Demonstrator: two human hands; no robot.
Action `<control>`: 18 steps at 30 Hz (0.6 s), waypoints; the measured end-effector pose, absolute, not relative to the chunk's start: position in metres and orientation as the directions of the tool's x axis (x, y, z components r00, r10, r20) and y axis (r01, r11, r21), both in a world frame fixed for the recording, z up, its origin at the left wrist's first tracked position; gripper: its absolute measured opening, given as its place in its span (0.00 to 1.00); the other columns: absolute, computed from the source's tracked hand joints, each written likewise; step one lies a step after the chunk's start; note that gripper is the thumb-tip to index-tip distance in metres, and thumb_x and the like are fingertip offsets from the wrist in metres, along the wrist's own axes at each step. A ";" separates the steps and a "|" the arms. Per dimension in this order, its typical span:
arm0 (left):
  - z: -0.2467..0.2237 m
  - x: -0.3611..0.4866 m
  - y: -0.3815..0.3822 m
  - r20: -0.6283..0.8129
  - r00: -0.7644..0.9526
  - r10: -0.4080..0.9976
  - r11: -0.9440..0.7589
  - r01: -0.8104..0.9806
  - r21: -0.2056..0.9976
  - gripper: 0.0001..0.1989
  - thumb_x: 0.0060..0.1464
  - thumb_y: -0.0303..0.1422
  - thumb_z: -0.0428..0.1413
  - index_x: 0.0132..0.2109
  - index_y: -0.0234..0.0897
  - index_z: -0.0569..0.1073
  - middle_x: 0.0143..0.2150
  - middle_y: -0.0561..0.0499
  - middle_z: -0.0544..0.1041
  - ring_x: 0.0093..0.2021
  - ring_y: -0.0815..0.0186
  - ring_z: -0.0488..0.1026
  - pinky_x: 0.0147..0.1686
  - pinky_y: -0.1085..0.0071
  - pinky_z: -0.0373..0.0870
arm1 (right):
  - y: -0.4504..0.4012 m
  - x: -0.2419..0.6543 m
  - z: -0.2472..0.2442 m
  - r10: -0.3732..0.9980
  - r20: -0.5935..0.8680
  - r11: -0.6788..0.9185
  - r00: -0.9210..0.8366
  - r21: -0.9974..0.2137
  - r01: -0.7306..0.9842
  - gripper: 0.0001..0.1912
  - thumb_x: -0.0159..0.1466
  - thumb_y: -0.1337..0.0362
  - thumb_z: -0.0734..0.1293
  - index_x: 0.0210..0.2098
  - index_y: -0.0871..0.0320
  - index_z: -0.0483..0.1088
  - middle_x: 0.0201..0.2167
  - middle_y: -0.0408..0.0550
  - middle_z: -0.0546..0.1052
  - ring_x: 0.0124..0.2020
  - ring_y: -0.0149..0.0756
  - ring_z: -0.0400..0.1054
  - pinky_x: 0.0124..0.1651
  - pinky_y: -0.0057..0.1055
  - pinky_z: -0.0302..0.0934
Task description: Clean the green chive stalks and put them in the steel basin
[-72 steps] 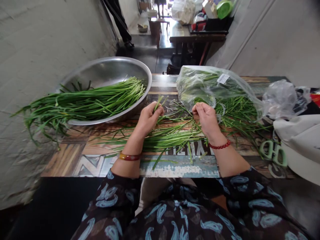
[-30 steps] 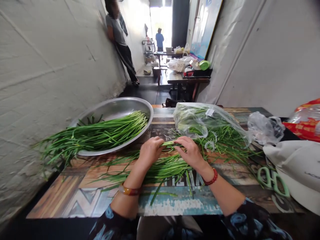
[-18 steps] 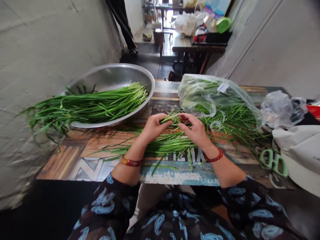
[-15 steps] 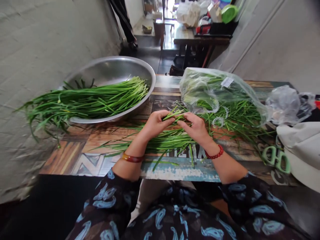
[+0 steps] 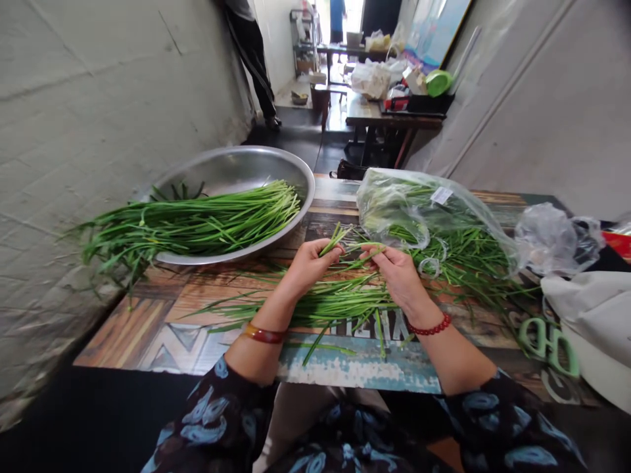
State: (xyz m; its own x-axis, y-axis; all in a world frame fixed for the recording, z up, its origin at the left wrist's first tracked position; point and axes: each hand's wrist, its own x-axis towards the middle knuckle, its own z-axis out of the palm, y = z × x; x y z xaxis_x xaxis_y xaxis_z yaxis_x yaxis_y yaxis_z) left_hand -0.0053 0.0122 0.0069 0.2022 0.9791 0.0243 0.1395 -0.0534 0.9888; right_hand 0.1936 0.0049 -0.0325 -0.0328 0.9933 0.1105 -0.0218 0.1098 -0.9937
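Garlic chives (image 5: 340, 303) lie in a messy heap on the painted wood table (image 5: 133, 338), right under my hands. My L hand (image 5: 310, 266) has its fingers (image 5: 328, 253) bent in, pinching a few stalks (image 5: 335, 240). My R hand (image 5: 401, 279) pinches thin stalks too, w/ fingertips (image 5: 374, 253) pressed together, just beside the L hand, not touching it. Big steel bowl (image 5: 231, 167) on my left holds a long neat bunch of chives (image 5: 197, 223), tips hanging past the rim. Plastic bag of chives (image 5: 394, 203) sits ahead on my right, green scissors (image 5: 547, 348) farther right.
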 end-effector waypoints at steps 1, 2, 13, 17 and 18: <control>0.007 -0.004 0.011 0.013 0.219 0.976 -0.043 0.132 0.990 0.14 0.51 0.41 0.60 0.34 0.32 0.78 0.24 0.54 0.71 0.25 0.73 0.60 0.26 0.76 0.55 | 0.004 0.193 -0.032 0.992 0.126 0.126 -0.020 -0.992 -0.003 0.17 0.62 0.52 0.68 0.42 0.57 0.79 0.35 0.48 0.82 0.35 0.35 0.75 0.40 0.33 0.69; 0.008 -0.003 0.010 0.001 0.241 0.971 -0.031 0.120 0.992 0.15 0.51 0.42 0.60 0.34 0.32 0.78 0.24 0.54 0.70 0.25 0.73 0.59 0.25 0.76 0.54 | 0.004 0.191 -0.031 0.987 0.158 0.159 -0.013 -0.987 0.037 0.16 0.63 0.53 0.68 0.43 0.56 0.79 0.36 0.48 0.82 0.36 0.36 0.75 0.42 0.34 0.69; 0.005 0.005 0.006 -0.089 0.351 0.932 0.127 -0.086 0.988 0.23 0.43 0.48 0.67 0.29 0.30 0.73 0.21 0.59 0.61 0.22 0.77 0.51 0.22 0.76 0.46 | -0.008 0.183 -0.025 0.733 0.601 0.651 -0.318 -0.487 0.582 0.20 0.68 0.68 0.59 0.56 0.55 0.72 0.44 0.54 0.77 0.47 0.42 0.71 0.51 0.43 0.67; 0.002 0.005 0.008 -0.129 0.323 0.938 0.185 -0.149 0.971 0.22 0.40 0.45 0.69 0.33 0.30 0.76 0.21 0.59 0.63 0.21 0.78 0.52 0.21 0.77 0.45 | -0.013 0.178 -0.020 0.698 0.624 0.666 -0.351 -0.387 0.638 0.22 0.68 0.70 0.57 0.59 0.55 0.69 0.50 0.56 0.76 0.53 0.45 0.69 0.55 0.45 0.65; 0.002 0.004 0.008 -0.138 0.308 0.941 0.196 -0.166 0.966 0.22 0.39 0.44 0.70 0.34 0.30 0.76 0.22 0.59 0.64 0.21 0.78 0.53 0.21 0.77 0.45 | -0.014 0.177 -0.019 0.694 0.627 0.666 -0.353 -0.375 0.645 0.22 0.68 0.70 0.57 0.60 0.55 0.69 0.51 0.56 0.75 0.54 0.45 0.68 0.55 0.46 0.65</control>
